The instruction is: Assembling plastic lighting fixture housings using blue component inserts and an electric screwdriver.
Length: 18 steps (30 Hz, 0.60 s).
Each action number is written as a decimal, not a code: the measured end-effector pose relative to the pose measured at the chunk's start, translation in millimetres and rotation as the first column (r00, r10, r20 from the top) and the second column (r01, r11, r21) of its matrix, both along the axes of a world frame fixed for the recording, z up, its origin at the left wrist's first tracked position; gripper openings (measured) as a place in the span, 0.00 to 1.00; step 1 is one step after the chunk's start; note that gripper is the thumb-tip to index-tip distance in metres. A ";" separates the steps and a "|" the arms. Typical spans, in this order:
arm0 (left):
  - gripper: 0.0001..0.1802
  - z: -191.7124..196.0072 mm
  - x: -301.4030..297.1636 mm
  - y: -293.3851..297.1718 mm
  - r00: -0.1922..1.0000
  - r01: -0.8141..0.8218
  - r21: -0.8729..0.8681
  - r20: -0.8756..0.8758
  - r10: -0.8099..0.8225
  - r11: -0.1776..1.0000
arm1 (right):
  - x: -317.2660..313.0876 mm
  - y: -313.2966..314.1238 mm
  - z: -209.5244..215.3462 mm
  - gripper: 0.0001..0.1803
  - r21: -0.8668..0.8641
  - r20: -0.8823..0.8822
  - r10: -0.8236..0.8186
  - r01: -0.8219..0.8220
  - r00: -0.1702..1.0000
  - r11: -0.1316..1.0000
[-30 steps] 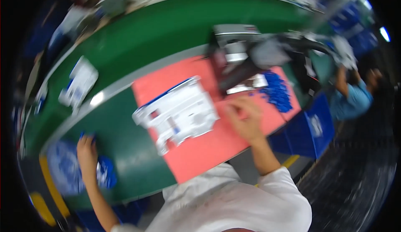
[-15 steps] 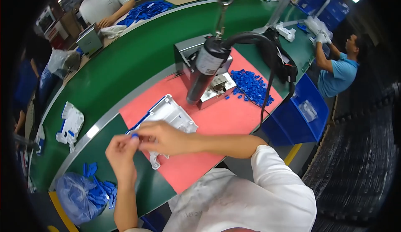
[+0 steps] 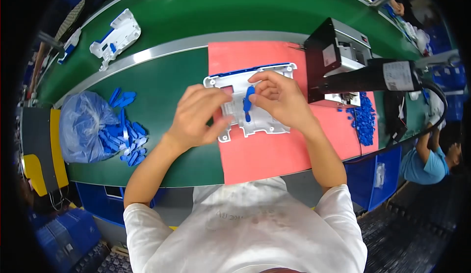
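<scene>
A white plastic housing shell (image 3: 237, 81) with a blue strip along its far edge lies hollow side up before me. Over its middle, my right hand (image 3: 283, 100) pinches a slim blue plastic piece (image 3: 248, 105) between thumb and fingers, the piece hanging upright in view. I cannot tell whether its lower end touches the shell. My left hand (image 3: 197, 117) hovers at the shell's left side, thumb and fingers apart, with nothing visible in it.
A pink mat (image 3: 265, 155) lies under the shell. Right of it stand a metal bench device (image 3: 326, 59), a hanging black tool (image 3: 363, 79) and a pile of small blue parts (image 3: 364, 121). Leftward are a plastic bag (image 3: 86, 125), loose blue pieces (image 3: 125, 135) and another white shell (image 3: 120, 35).
The view has swung left, so the shell now sits centrally. My hands, close together around a small blue part before, are now apart over the shell, the blue piece in the right.
</scene>
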<state>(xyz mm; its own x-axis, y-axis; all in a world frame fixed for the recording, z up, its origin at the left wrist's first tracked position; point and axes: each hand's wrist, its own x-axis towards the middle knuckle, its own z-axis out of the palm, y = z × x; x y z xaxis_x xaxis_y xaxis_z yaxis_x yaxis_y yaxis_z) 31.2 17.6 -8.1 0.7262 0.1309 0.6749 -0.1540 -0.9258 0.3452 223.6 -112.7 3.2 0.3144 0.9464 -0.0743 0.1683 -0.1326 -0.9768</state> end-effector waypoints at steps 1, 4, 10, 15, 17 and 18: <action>0.23 -9.8 -2.6 2.5 0.997 0.069 -0.023 -0.022 -0.069 0.997 | -2.0 1.9 1.7 0.10 -0.020 0.032 0.009 -0.009 0.999 1.000; 0.30 -19.3 -3.8 2.3 0.963 0.248 0.070 -0.127 -0.238 0.966 | -2.5 2.1 -5.5 0.11 -0.095 0.120 0.084 -0.073 0.989 0.993; 0.31 -30.5 0.1 -8.3 0.934 0.289 0.018 -0.224 -0.277 0.957 | -0.1 -2.0 -12.5 0.11 -0.185 0.128 0.182 -0.157 0.975 0.970; 0.31 -36.2 4.0 -13.5 0.936 0.258 0.008 -0.248 -0.248 0.966 | -3.7 -3.2 -15.2 0.11 -0.096 0.332 0.163 -0.139 0.929 0.986; 0.30 -37.2 6.4 -14.7 0.940 0.244 -0.001 -0.244 -0.237 0.970 | -3.8 -3.1 -13.5 0.11 -0.092 0.386 0.156 -0.130 0.909 0.987; 0.29 -38.0 7.5 -15.1 0.942 0.237 0.000 -0.243 -0.230 0.971 | -3.5 -3.0 -12.5 0.11 -0.095 0.407 0.155 -0.127 0.900 0.987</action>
